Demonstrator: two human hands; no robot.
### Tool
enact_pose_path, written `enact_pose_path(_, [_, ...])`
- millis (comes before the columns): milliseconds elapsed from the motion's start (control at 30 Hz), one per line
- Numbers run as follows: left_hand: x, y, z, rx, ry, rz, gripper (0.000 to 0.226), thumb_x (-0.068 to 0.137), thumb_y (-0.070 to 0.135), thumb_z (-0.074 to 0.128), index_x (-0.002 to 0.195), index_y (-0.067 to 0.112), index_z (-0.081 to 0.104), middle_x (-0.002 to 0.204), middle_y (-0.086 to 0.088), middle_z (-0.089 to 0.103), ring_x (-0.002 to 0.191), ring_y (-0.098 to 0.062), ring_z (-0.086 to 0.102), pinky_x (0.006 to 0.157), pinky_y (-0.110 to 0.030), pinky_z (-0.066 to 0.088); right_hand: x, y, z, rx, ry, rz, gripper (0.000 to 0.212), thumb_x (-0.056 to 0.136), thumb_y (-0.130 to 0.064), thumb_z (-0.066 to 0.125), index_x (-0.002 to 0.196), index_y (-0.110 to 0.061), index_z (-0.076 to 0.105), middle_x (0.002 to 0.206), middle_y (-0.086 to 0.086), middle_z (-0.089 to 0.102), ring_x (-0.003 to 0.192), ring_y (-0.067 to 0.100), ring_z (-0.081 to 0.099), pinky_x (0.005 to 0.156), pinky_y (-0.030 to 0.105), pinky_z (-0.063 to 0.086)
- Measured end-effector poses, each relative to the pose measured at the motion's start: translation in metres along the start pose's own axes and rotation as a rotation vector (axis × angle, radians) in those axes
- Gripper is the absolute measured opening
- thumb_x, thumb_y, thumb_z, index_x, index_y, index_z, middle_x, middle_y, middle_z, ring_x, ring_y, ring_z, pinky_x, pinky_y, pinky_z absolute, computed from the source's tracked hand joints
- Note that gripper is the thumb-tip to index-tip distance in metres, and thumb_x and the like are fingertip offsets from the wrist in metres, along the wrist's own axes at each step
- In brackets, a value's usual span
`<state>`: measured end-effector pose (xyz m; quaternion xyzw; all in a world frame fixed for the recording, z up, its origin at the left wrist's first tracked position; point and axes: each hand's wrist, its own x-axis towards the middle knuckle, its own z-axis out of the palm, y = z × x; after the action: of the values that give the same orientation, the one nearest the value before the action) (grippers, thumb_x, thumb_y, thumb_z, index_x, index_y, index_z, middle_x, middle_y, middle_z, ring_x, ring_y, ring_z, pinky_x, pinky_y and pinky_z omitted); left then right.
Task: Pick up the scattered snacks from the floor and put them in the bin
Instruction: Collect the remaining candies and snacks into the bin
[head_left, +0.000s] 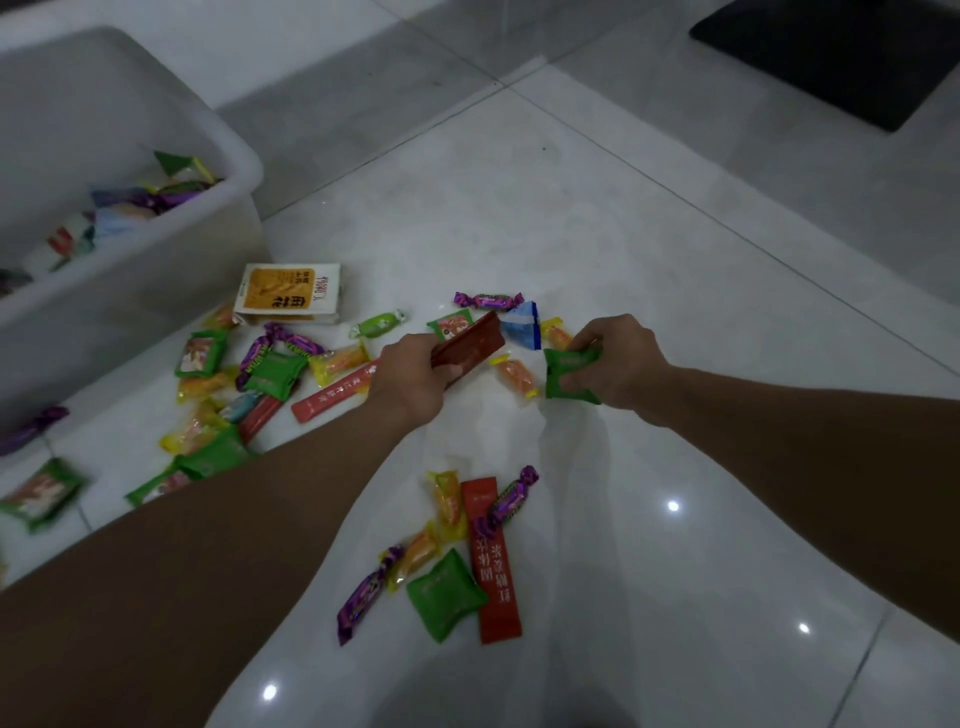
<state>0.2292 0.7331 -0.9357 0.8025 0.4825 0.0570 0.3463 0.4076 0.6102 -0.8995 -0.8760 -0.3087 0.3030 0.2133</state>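
The left hand (410, 376) and right hand (621, 358) are bare, as are the left forearm (234, 519) and right forearm (805, 441).

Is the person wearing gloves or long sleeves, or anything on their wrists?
No gloves: the left hand and the right hand are bare. No sleeves show either; the left forearm and the right forearm are uncovered right to the picture's edge. No watch, bracelet or ring is visible, though the picture is dim, so something tiny could be missed.

Single head-worn view – wide-angle, facing forward and down, close above tiled floor (519, 218)
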Motion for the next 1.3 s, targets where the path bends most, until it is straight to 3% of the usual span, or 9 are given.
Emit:
enact_pose_path(100, [-0.001, 0.001, -0.017, -0.141, 0.029, 0.009, 0.018, 0.088, 0.020, 0.065, 0.099, 0.006, 0.068, 0.082, -0.005, 0.059, 0.081, -0.021, 0.057, 0.061, -0.024, 0.029, -0.005, -0.019, -0.002, 0.156, 0.033, -0.021, 0.029, 0.070, -0.011, 0.084, 0.094, -0.013, 0.068, 0.087, 0.002, 0.057, 0.065, 0.009, 0.052, 0.042, 0.012, 0.042])
enact_pose_path(167, [-0.005, 0.001, -0.033, -0.219, 0.069, -0.017, 0.014, 0.087, 0.020, 0.067, 0.089, 0.006, 0.069, 0.074, -0.006, 0.058, 0.071, -0.020, 0.054, 0.061, -0.028, 0.036, -0.010, -0.036, -0.001, 0.260, 0.035, -0.029, 0.025, 0.071, -0.006, 0.083, 0.089, -0.013, 0.066, 0.083, 0.004, 0.058, 0.060, 0.007, 0.052, 0.035, 0.009, 0.037])
enact_pose_path(267, [-0.012, -0.005, -0.060, -0.438, 0.115, -0.110, 0.007, 0.087, 0.014, 0.068, 0.083, 0.008, 0.069, 0.064, -0.006, 0.058, 0.058, -0.020, 0.055, 0.065, -0.039, 0.055, -0.017, -0.063, 0.005, 0.299, 0.060, -0.073, 0.023, 0.072, -0.006, 0.081, 0.087, -0.016, 0.067, 0.091, 0.010, 0.064, 0.066, 0.014, 0.057, 0.044, 0.014, 0.043])
enact_pose_path(433, [-0.034, -0.023, -0.124, -0.490, 0.229, -0.122, 0.014, 0.086, 0.014, 0.069, 0.096, 0.005, 0.073, 0.067, -0.006, 0.061, 0.060, -0.018, 0.059, 0.059, -0.027, 0.049, -0.028, -0.132, 0.018, 0.353, 0.075, -0.172, 0.020, 0.072, -0.007, 0.081, 0.075, -0.019, 0.065, 0.095, 0.013, 0.068, 0.083, 0.024, 0.066, 0.072, 0.031, 0.056])
enact_pose_path(500, [-0.045, -0.033, -0.154, -0.537, 0.255, -0.136, 0.009, 0.087, 0.011, 0.068, 0.095, 0.009, 0.072, 0.071, -0.008, 0.061, 0.058, -0.013, 0.059, 0.053, -0.024, 0.047, -0.035, -0.168, 0.026, 0.383, 0.073, -0.221, 0.020, 0.073, -0.007, 0.081, 0.075, -0.019, 0.065, 0.095, 0.013, 0.068, 0.083, 0.024, 0.066, 0.073, 0.032, 0.056])
enact_pose_path(700, [-0.074, -0.080, -0.249, -0.604, 0.422, -0.203, 0.019, 0.084, 0.012, 0.071, 0.101, 0.003, 0.072, 0.077, -0.009, 0.064, 0.068, -0.021, 0.057, 0.063, -0.028, 0.046, -0.068, -0.273, 0.071, 0.441, -0.015, -0.357, 0.026, 0.071, -0.004, 0.081, 0.075, -0.023, 0.063, 0.103, 0.012, 0.066, 0.088, 0.023, 0.067, 0.072, 0.031, 0.057])
enact_pose_path(867, [-0.095, -0.132, -0.307, -0.609, 0.515, -0.216, 0.020, 0.084, 0.012, 0.072, 0.103, 0.006, 0.073, 0.070, -0.004, 0.065, 0.060, -0.016, 0.056, 0.062, -0.028, 0.046, -0.097, -0.338, 0.112, 0.438, -0.004, -0.450, 0.027, 0.072, -0.006, 0.081, 0.074, -0.024, 0.063, 0.110, 0.010, 0.064, 0.095, 0.022, 0.064, 0.085, 0.036, 0.057])
enact_pose_path(1000, [-0.103, -0.171, -0.337, -0.574, 0.561, -0.264, 0.023, 0.083, 0.015, 0.073, 0.103, 0.004, 0.072, 0.086, -0.017, 0.072, 0.070, -0.025, 0.063, 0.074, -0.043, 0.058, -0.110, -0.379, 0.141, 0.371, -0.007, -0.498, 0.022, 0.074, -0.010, 0.080, 0.081, -0.023, 0.064, 0.107, 0.005, 0.063, 0.097, 0.022, 0.063, 0.090, 0.037, 0.054])
enact_pose_path(1300, [-0.098, -0.226, -0.367, -0.553, 0.563, -0.316, 0.023, 0.086, 0.017, 0.069, 0.106, 0.005, 0.071, 0.095, -0.012, 0.071, 0.086, -0.022, 0.067, 0.081, -0.033, 0.056, -0.118, -0.427, 0.183, 0.339, -0.029, -0.507, 0.019, 0.082, -0.008, 0.075, 0.093, -0.016, 0.062, 0.097, 0.000, 0.056, 0.083, 0.012, 0.056, 0.065, 0.016, 0.047])
